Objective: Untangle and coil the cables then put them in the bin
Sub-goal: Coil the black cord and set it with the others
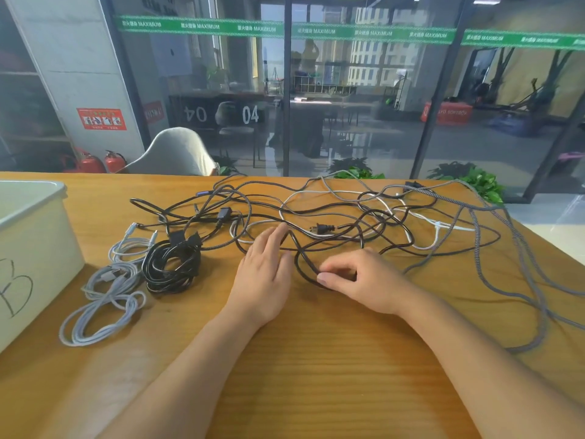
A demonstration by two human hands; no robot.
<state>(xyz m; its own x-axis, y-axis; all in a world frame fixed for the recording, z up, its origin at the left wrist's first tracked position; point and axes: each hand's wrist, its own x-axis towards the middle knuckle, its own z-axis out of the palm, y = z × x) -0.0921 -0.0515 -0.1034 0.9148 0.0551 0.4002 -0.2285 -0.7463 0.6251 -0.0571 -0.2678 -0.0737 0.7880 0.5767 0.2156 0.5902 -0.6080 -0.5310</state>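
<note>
Showing matt, grained wood on the table [316,359]; glossy black plastic on the coiled cable [172,267]; woven grey braid on the long cable [519,264]; smooth, pale plastic on the bin [34,248].

On the table [316,375], the bin [31,248] sits left of coiled cables [133,274], the tangle [348,223] right.

One head-worn wide-angle view looks forward and down across the table [316,359], close over it, edges seemingly bowed.
</note>
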